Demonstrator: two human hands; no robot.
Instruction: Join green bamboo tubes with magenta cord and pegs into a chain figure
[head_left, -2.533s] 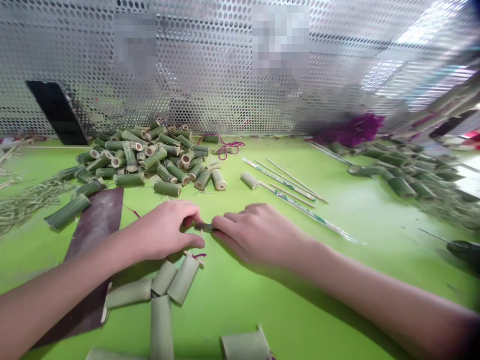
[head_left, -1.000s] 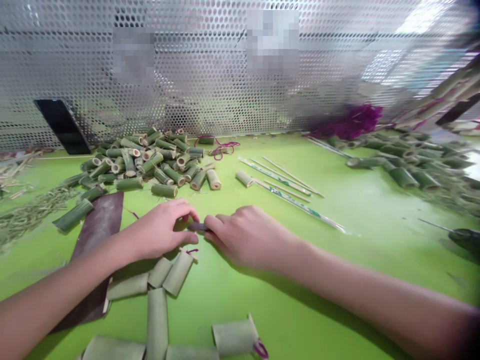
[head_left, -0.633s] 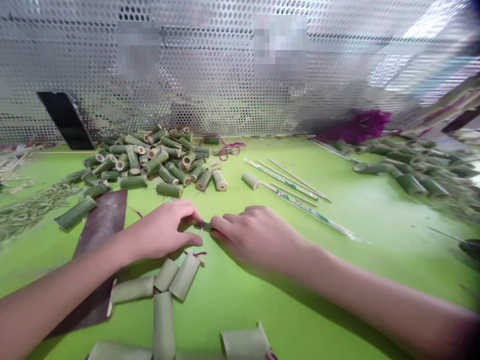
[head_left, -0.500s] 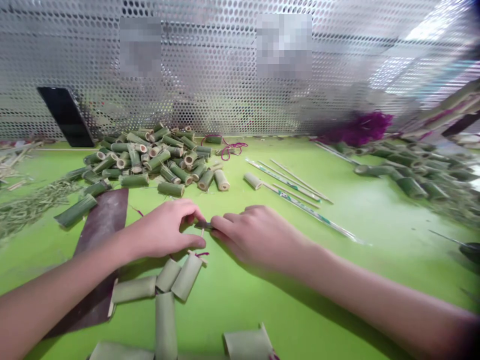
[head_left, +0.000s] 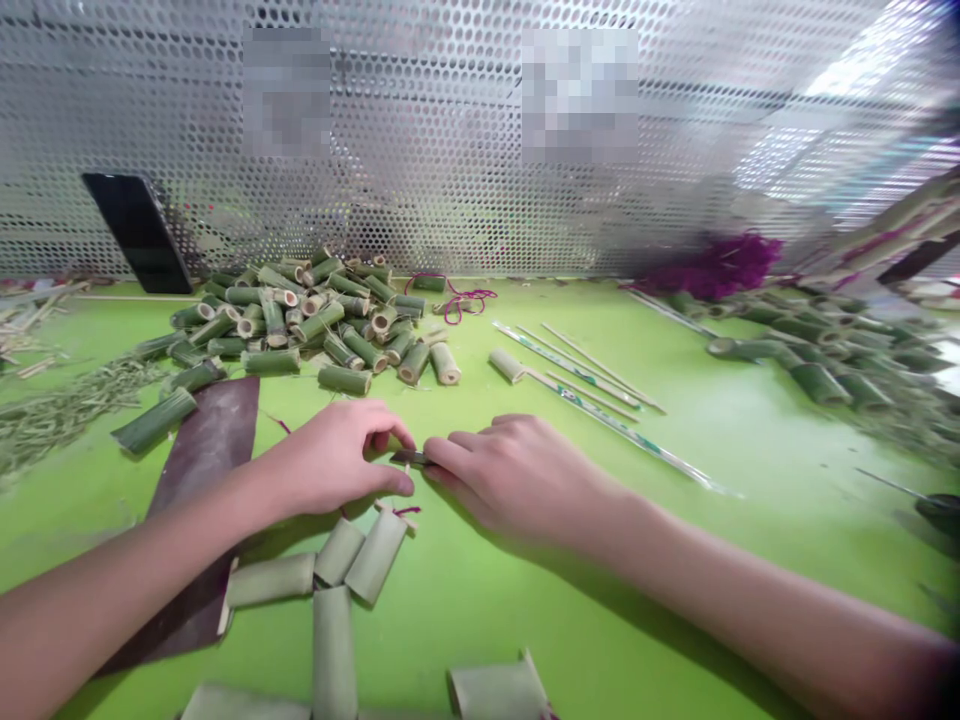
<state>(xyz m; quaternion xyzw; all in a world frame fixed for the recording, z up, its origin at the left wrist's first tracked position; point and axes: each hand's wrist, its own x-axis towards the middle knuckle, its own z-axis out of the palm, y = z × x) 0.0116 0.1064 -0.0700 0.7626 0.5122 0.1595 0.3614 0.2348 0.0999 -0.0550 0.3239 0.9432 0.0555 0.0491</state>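
My right hand (head_left: 510,470) is closed round a small knife (head_left: 409,458), its dark blade pointing left. The blade lies across a short thin bamboo stick (head_left: 407,469). My left hand (head_left: 345,455) holds this stick between its thumb and curled fingers, close to the tabletop. Just below my left hand lie peeled bamboo tubes (head_left: 377,557) joined in a figure, with a cross stick and purple string (head_left: 407,511) at one end. More of its tubes (head_left: 334,650) run down to the bottom edge. The knife's handle is hidden in my right hand.
A pile of green bamboo pieces (head_left: 330,315) stands behind my left hand. Skewers and wrapped chopsticks (head_left: 637,435) lie at centre right. A brown strip (head_left: 214,440) lies under my left forearm. A phone (head_left: 142,235) leans on the perforated metal wall (head_left: 450,130). More bamboo (head_left: 821,382) lies right.
Both hands keep nearly the same place and hold. The knife blade has shifted very slightly down along the stick, and the view has moved a little.
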